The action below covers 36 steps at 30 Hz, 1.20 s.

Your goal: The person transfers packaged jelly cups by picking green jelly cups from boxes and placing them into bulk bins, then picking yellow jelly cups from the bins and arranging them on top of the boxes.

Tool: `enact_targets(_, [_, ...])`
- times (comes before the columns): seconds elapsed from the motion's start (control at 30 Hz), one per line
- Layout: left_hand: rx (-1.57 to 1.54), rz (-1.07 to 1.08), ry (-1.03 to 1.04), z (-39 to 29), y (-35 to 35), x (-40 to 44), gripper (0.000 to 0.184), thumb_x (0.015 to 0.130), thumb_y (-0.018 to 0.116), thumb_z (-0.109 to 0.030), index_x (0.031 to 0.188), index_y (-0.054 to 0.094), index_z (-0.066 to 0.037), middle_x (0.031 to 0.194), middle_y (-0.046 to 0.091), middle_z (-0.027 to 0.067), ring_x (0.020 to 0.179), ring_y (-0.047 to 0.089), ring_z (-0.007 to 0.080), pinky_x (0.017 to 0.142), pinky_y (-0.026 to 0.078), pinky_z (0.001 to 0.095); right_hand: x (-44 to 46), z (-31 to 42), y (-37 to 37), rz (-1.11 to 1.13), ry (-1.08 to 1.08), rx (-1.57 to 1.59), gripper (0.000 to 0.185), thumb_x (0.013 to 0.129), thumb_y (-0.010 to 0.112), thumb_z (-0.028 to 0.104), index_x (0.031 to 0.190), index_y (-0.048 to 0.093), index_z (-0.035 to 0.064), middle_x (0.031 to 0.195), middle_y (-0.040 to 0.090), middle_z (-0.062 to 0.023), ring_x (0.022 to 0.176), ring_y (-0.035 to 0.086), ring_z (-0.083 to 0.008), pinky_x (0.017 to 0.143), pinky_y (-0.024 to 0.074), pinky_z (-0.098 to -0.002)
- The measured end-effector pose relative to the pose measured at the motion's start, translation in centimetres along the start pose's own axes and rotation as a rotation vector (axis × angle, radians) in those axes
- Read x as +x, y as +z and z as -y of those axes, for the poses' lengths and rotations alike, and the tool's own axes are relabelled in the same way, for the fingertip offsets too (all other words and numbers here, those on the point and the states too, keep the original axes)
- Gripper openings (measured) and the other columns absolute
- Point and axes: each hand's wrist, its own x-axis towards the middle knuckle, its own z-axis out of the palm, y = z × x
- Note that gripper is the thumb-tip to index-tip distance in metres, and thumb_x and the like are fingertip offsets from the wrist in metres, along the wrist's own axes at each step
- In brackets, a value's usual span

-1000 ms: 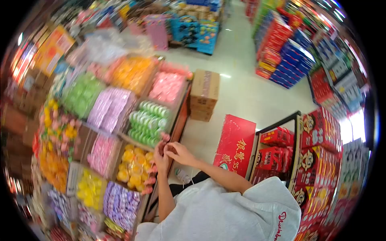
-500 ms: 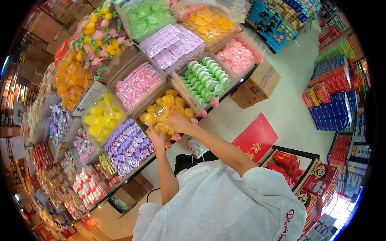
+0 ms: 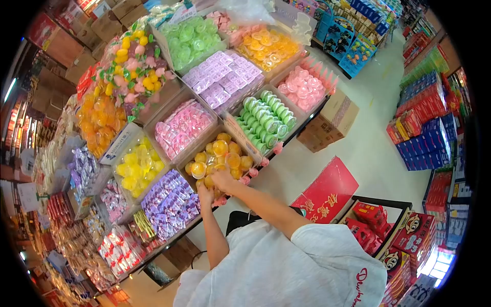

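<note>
My right hand [image 3: 223, 180] reaches into the bin of round orange cups [image 3: 220, 148], its fingers bent down among the cups at the near side. Just left of it, my left hand [image 3: 206, 195] is at the bin's near edge, touching or very close to a cup. The fingertips of both hands are too small and partly hidden to tell what they grip. Around this bin are green-and-white swirl cups [image 3: 266, 120], pink packets [image 3: 184, 128] and purple-and-white packets [image 3: 170, 203].
Pink round pieces [image 3: 245, 180] line the display's front edge. Yellow cups [image 3: 137, 166] lie to the left. A cardboard box [image 3: 330, 120] stands on the floor beyond the display. At right are a red sign [image 3: 327, 192] and red packages [image 3: 369, 217].
The view has swung toward the display since a second ago. My hands went from close together at its edge to the orange-cup bin, where they have stayed over the last half second.
</note>
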Motion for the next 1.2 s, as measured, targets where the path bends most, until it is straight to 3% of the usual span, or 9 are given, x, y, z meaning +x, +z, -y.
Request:
enact_targets(0.23, [-0.086, 0.102, -0.092, 0.4, -1.2, 1.8, 0.036, 0.080, 0.070, -0.018, 0.109, 0.062, 0.003, 0.096, 0.065, 0.0252, 0.086, 0.065, 0.0351, 0.076, 0.051, 0.0400, -0.9, -1.1, -2.7, -0.007, -0.086, 0.038, 0.047, 0.071, 0.073, 0.036, 0.102, 0.065, 0.0033, 0.112, 0.058, -0.0126, 0.104, 0.061, -0.0296, 0.094, 0.0256, -0.0728])
enact_targets(0.33, [-0.085, 0.089, -0.012, 0.2, -1.7, 2.3, 0.039, 0.081, 0.070, -0.021, 0.108, 0.062, 0.007, 0.093, 0.066, 0.0254, 0.084, 0.066, 0.0346, 0.076, 0.051, 0.0401, -1.2, -1.0, -3.0, 0.067, -0.087, 0.040, 0.052, 0.071, 0.071, 0.038, 0.102, 0.063, -0.0023, 0.116, 0.055, -0.0152, 0.104, 0.060, -0.0321, 0.094, 0.0368, -0.0626])
enact_targets(0.4, [-0.110, 0.027, 0.082, -0.7, -2.3, 2.3, 0.038, 0.083, 0.069, -0.023, 0.106, 0.062, 0.006, 0.088, 0.066, 0.0234, 0.080, 0.065, 0.0336, 0.074, 0.051, 0.0400, -1.2, -1.2, -3.2, -0.021, -0.068, 0.349, 0.053, 0.072, 0.070, 0.038, 0.100, 0.062, -0.0054, 0.115, 0.055, -0.0181, 0.101, 0.060, -0.0351, 0.094, 0.0444, -0.0478])
enact_targets(0.5, [-0.128, -0.069, 0.078, 0.1, -2.0, 3.3, 0.037, 0.083, 0.069, -0.023, 0.105, 0.062, 0.006, 0.085, 0.065, 0.0186, 0.079, 0.063, 0.0266, 0.073, 0.050, 0.0365, -3.0, -0.8, -7.1, -0.117, -0.100, 0.363, 0.050, 0.073, 0.069, 0.033, 0.103, 0.060, -0.0055, 0.115, 0.053, -0.0193, 0.103, 0.057, -0.0367, 0.092, 0.0465, -0.0396])
enact_targets(0.63, [-0.676, 0.048, -0.099, -9.4, -4.7, 1.1, 0.028, 0.089, 0.065, -0.021, 0.101, 0.059, 0.003, 0.095, 0.059, 0.0082, 0.084, 0.055, 0.0138, 0.076, 0.046, 0.0278, -5.3, -2.3, -8.0, -0.374, -0.127, 0.495, 0.051, 0.074, 0.069, 0.031, 0.109, 0.057, -0.0044, 0.116, 0.053, -0.0190, 0.109, 0.053, -0.0348, 0.093, 0.0452, -0.0402])
enact_targets(0.7, [-0.637, 0.164, -0.079, -10.8, -4.0, 1.5, 0.028, 0.091, 0.063, -0.024, 0.104, 0.058, 0.000, 0.101, 0.058, 0.0068, 0.092, 0.052, 0.0123, 0.082, 0.042, 0.0265, -7.9, -3.1, -9.0, -0.612, -0.170, 0.385, 0.055, 0.074, 0.069, 0.031, 0.115, 0.054, -0.0024, 0.117, 0.051, -0.0180, 0.114, 0.049, -0.0333, 0.095, 0.0433, -0.0390])
enact_targets(0.9, [-0.632, 0.536, 0.147, -18.5, 0.6, -1.0, 0.026, 0.089, 0.066, -0.021, 0.103, 0.056, -0.001, 0.100, 0.057, 0.0064, 0.093, 0.051, 0.0117, 0.081, 0.044, 0.0263, -17.4, -5.9, -10.2, -0.853, 0.178, 0.574, 0.055, 0.073, 0.073, 0.025, 0.119, 0.052, 0.0025, 0.115, 0.051, -0.0159, 0.112, 0.050, -0.0315, 0.096, 0.0415, -0.0368])
enact_targets(1.0, [-0.607, 0.749, 0.038, -21.8, 3.6, -3.2, 0.027, 0.088, 0.067, -0.019, 0.106, 0.056, -0.001, 0.099, 0.059, 0.0055, 0.089, 0.054, 0.0113, 0.081, 0.045, 0.0261, -22.5, -6.6, -10.6, -0.960, 0.386, 0.743, 0.053, 0.071, 0.076, 0.025, 0.114, 0.055, 0.0024, 0.112, 0.054, -0.0134, 0.103, 0.055, -0.0286, 0.089, 0.0462, -0.0355])
enact_targets(1.2, [-0.521, 1.200, 0.375, -26.3, 9.1, -8.1, 0.033, 0.090, 0.065, -0.016, 0.116, 0.052, -0.001, 0.106, 0.059, 0.0052, 0.092, 0.056, 0.0102, 0.082, 0.046, 0.0247, -31.3, -9.5, -6.5, -1.195, 0.625, 0.850, 0.048, 0.069, 0.079, 0.020, 0.107, 0.060, -0.0025, 0.106, 0.059, -0.0134, 0.094, 0.061, -0.0230, 0.081, 0.0509, -0.0312])
